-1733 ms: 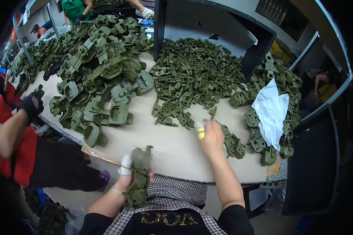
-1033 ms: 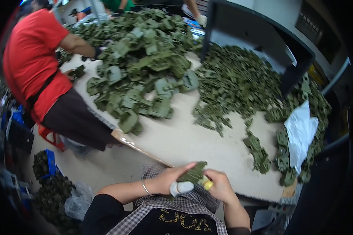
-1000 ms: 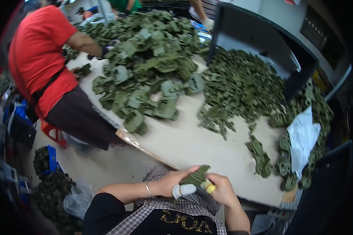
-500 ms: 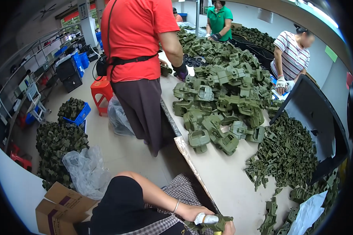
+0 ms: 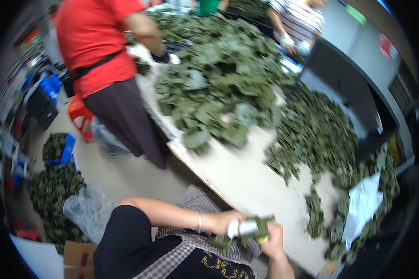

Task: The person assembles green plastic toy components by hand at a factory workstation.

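Observation:
My left hand (image 5: 224,221) is closed around an olive-green moulded plastic part (image 5: 262,228) in front of my body, over the table's near edge. White wrapping (image 5: 243,228) covers a digit of this hand, and it lies across the part. Against the part's right end is my right hand (image 5: 274,239), its fingers curled. A small yellow thing (image 5: 264,240) shows beside those fingers; blur hides what it is. On the table to the right lies a short row of green parts (image 5: 314,214), apart from both hands.
Large green parts (image 5: 219,83) heap the table ahead, smaller ones (image 5: 316,130) spill by a dark bin (image 5: 349,88). A white sheet (image 5: 363,204) lies at right. A person in red (image 5: 97,46) stands left; another in stripes (image 5: 298,23) works across. Floor piles (image 5: 56,190) and a carton (image 5: 79,260) are left.
The view has swung and tilted down, so the table and people sit further left and higher. More of my arms and torso shows. My hands stay together at the green part.

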Tool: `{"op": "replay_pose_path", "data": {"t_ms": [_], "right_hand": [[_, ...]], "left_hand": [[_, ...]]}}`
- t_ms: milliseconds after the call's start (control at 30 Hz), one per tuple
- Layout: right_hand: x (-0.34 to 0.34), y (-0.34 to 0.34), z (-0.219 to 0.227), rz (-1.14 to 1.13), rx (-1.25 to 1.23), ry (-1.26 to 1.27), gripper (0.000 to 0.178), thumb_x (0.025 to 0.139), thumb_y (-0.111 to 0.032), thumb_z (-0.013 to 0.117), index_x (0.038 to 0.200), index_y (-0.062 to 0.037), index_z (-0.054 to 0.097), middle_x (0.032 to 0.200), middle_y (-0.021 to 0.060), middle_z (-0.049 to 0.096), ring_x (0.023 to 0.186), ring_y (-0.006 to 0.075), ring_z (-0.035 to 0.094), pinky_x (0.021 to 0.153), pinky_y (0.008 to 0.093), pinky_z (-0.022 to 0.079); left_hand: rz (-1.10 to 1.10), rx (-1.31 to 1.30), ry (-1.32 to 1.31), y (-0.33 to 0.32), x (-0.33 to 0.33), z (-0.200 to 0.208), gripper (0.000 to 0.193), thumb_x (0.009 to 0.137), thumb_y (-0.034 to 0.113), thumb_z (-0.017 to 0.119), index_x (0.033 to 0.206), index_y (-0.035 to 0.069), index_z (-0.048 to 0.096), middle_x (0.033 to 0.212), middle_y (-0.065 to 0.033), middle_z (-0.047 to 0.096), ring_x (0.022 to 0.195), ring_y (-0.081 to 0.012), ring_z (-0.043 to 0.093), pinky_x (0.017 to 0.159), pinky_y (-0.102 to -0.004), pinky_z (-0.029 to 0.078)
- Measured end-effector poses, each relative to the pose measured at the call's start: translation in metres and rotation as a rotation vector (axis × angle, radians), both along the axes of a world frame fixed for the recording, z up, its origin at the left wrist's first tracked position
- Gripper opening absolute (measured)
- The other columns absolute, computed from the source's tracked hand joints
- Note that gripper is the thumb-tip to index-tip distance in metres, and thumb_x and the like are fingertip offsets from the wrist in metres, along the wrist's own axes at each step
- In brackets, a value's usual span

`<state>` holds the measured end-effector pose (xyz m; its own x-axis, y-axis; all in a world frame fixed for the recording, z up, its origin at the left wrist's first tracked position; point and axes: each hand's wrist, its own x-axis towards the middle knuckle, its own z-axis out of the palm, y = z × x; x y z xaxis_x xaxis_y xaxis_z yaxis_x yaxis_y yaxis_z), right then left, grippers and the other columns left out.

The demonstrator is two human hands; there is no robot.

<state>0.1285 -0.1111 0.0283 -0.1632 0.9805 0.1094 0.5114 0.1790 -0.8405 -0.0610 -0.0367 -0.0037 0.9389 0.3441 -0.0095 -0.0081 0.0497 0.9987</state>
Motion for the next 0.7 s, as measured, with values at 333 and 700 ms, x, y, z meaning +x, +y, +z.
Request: {"op": "replay_pose_path", "data": {"t_ms": [333, 700], "right_hand": [[0.050, 0.056, -0.011, -0.495, -0.038, -0.111, 0.031, 0.073, -0.008, 0.062, 0.103, -0.0037, 0.056, 0.083, 0.0063, 0.054, 0.072, 0.0180, 0.055, 0.068, 0.0273, 0.045], [0.045, 0.067, -0.023, -0.704, 0.136, -0.356, 0.024, 0.077, -0.004, 0.054, 0.101, 0.0007, 0.053, 0.086, 0.0144, 0.057, 0.069, 0.0298, 0.056, 0.064, 0.0352, 0.047]], "left_hand": [[0.236, -0.748, -0.007, 0.023, -0.041, -0.022, 0.048, 0.089, 0.039, 0.045, 0.121, 0.004, 0.039, 0.098, -0.0137, 0.059, 0.080, -0.0194, 0.061, 0.072, -0.0308, 0.051], [0.551, -0.800, -0.122, 0.029, -0.035, -0.007, 0.061, 0.089, 0.051, 0.035, 0.127, 0.004, 0.037, 0.109, -0.0164, 0.056, 0.097, -0.0257, 0.057, 0.083, -0.0322, 0.049]]}}
